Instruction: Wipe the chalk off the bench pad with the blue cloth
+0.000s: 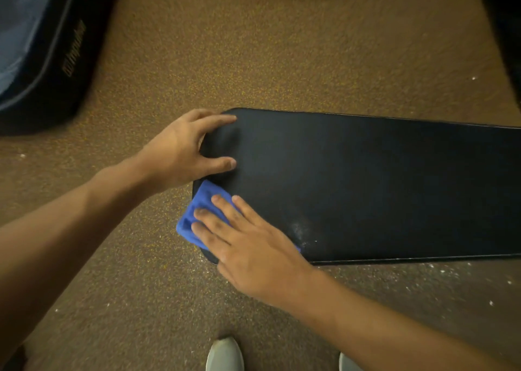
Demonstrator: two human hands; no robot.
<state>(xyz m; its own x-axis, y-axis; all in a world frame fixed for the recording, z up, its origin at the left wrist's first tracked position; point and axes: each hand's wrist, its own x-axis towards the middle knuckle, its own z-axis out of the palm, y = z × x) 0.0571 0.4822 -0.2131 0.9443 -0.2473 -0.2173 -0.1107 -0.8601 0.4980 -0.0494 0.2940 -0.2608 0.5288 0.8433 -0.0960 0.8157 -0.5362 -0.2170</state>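
The black bench pad [366,179] stretches from the frame's middle out past the right edge. At its near left corner lies the bunched blue cloth [198,210], partly hanging over the pad's end. My right hand [248,244] lies flat on the cloth with straight fingers, pressing it to the pad. My left hand [186,148] rests on the pad's left end, fingers spread over the far corner and thumb on top. A faint white chalk smudge [300,231] shows just right of my right hand, near the pad's front edge.
The floor is speckled brown rubber [253,46] with white chalk flecks [439,275] in front of the pad. A dark padded piece of equipment [48,49] with lettering stands at the upper left. Another dark object [504,27] fills the upper right corner. My shoe [224,355] shows at the bottom.
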